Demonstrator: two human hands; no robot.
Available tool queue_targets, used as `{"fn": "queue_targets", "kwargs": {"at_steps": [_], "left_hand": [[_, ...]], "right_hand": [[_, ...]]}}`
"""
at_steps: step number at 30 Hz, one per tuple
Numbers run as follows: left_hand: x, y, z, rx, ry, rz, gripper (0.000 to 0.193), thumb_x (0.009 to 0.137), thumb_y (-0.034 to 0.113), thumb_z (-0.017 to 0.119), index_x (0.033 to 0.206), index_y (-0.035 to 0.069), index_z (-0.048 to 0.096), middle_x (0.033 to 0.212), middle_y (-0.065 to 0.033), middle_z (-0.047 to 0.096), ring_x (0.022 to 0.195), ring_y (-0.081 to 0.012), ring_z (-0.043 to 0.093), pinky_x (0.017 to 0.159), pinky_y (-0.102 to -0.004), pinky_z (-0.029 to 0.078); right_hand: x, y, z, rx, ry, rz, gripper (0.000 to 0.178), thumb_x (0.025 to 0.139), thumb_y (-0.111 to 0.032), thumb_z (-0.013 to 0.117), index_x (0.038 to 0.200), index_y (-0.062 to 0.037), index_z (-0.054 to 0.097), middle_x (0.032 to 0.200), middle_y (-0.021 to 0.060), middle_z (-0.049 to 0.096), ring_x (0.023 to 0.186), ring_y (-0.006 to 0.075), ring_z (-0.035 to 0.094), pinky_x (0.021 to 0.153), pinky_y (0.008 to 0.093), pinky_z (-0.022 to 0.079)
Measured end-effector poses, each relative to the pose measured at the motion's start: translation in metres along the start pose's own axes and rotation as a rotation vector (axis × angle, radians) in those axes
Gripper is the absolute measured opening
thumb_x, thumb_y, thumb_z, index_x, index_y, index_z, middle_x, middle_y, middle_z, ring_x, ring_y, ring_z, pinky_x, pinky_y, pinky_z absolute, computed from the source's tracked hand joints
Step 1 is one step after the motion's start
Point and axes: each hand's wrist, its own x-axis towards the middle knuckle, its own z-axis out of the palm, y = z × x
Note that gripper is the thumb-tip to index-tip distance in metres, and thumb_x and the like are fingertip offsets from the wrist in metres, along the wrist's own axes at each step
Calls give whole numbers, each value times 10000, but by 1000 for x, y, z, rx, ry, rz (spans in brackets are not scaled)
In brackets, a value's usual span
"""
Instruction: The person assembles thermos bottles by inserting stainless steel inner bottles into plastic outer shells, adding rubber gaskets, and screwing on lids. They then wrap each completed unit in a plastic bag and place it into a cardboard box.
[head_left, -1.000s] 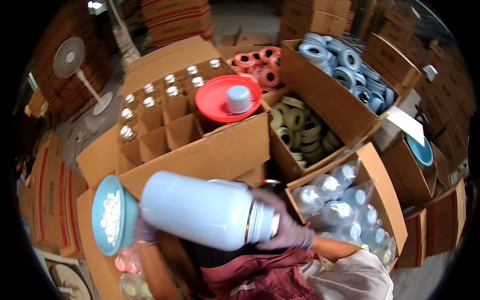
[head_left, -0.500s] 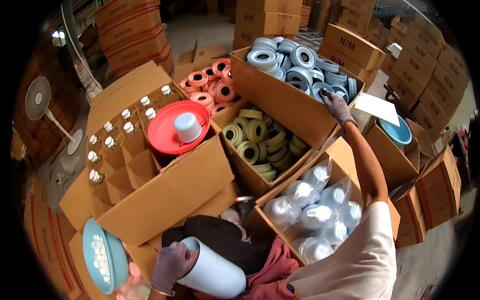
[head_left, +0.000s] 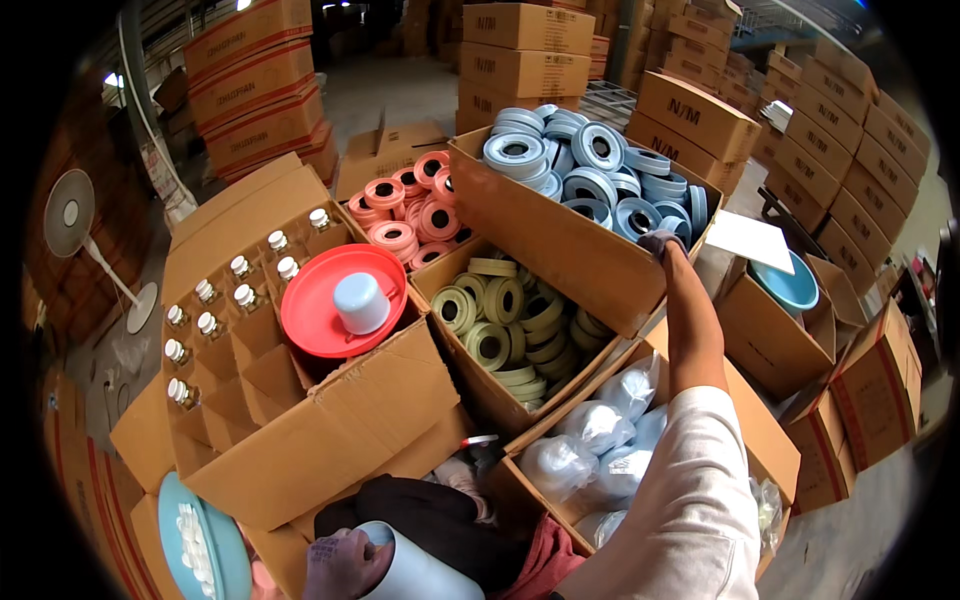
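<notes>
My gloved left hand [head_left: 345,565] is closed on the rim of a light blue hollow cylinder [head_left: 425,572], which lies tilted at the lower edge over my dark-clothed lap. My right arm stretches far forward. At its end my gloved right hand [head_left: 664,242] is at the near right corner of a cardboard box [head_left: 560,235] heaped with light blue rings [head_left: 600,148]. The fingers are foreshortened beside the rings, so their grip cannot be made out. Below that arm stands a box of plastic-wrapped light blue pieces [head_left: 560,466], partly covered by my sleeve.
Pale green rings [head_left: 488,345] fill a middle box, with pink rings [head_left: 395,236] behind. A red basin [head_left: 310,315] holding a light blue cup [head_left: 361,303] rests on a divided carton with white-capped bottles [head_left: 178,390]. White pieces lie in a blue basin [head_left: 225,540].
My right hand has moved down and slightly left, toward the box's near corner. The left hand and cylinder sit lower in view. The whole view has shifted a little.
</notes>
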Motion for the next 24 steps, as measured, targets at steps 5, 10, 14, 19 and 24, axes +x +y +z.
{"fn": "queue_targets", "kwargs": {"at_steps": [5,10,14,19,24], "left_hand": [[-18,-16,10,64,185,46,357,817,396,741,681,116,565,628,-110,586,566,-335,610,525,-452,481],[-10,-9,10,50,270,114,350,817,369,750,678,113,556,615,-99,565,549,-313,593,524,-431,463],[-12,-10,12,41,220,103,308,834,333,724,691,99,583,648,-111,593,608,-323,606,547,-438,461],[-1,-3,8,69,134,75,269,842,301,715,713,92,605,674,-117,614,648,-325,616,566,-441,463],[12,29,-31,155,546,60,345,861,320,710,1060,49,634,943,-141,656,858,-300,663,665,-386,538]], "right_hand": [[-101,-89,-19,681,472,61,390,777,-345,636,956,-13,734,992,235,702,998,362,680,848,394,526],[-130,-76,-20,475,387,-27,463,776,-428,618,930,-8,736,944,245,704,972,388,677,859,420,515],[-129,-81,-7,499,551,-33,520,782,-480,573,804,15,732,779,214,683,769,348,679,740,408,505],[-149,-68,-21,1058,587,-87,394,878,-346,613,917,29,727,1028,228,690,903,284,691,757,359,521],[-300,-194,-38,777,1000,-965,103,906,-12,563,907,13,663,846,165,622,779,332,619,685,388,486]]}}
